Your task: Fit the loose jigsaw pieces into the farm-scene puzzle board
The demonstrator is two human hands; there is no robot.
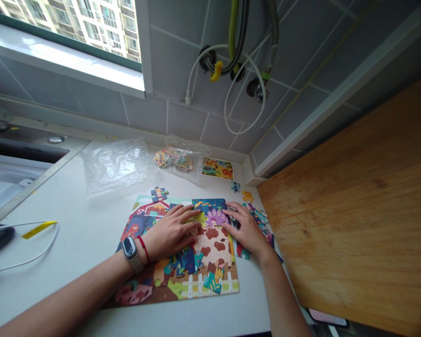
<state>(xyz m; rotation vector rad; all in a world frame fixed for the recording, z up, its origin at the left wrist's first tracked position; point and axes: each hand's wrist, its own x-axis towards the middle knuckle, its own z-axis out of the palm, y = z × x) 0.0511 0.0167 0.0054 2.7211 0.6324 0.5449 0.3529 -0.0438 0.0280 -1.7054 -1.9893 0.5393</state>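
Wears a smartwatch [129,247] on the left wrist, with a dark rounded-rectangle face and a grey strap. Wears a thin red cord [143,248] just beside it, toward the left hand [171,232]. Shows bare forearms and a bare right hand [246,230].

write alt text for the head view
The left hand and right hand lie flat on a partly built colourful jigsaw puzzle on a white counter. Beside the right hand lie loose pieces; a clear plastic bag lies behind.
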